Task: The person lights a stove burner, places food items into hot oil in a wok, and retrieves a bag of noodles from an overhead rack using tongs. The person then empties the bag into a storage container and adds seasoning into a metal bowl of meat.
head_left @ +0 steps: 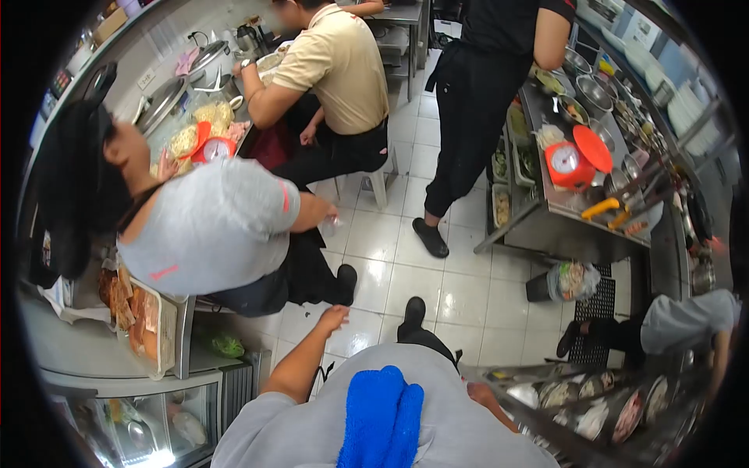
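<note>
My left hand [333,318] hangs at my left side over the tiled floor, its fingers curled loosely with nothing visible in them. Low at my right side is my right hand [481,392], mostly hidden by my body, so its fingers cannot be made out. It is nearest to a metal counter holding trays of food [558,394]. A blue fuzzy cloth [378,417], folded or shaped like a mitt, lies against the front of my grey shirt [304,433]. Neither hand touches it.
A person in grey [211,222] stands close on my left; another in beige [343,70] sits beyond. Someone in black [488,101] stands ahead. A red scale [568,165] sits on the right counter, above a lined bin [573,281]. A glass-topped fridge [140,421] stands left.
</note>
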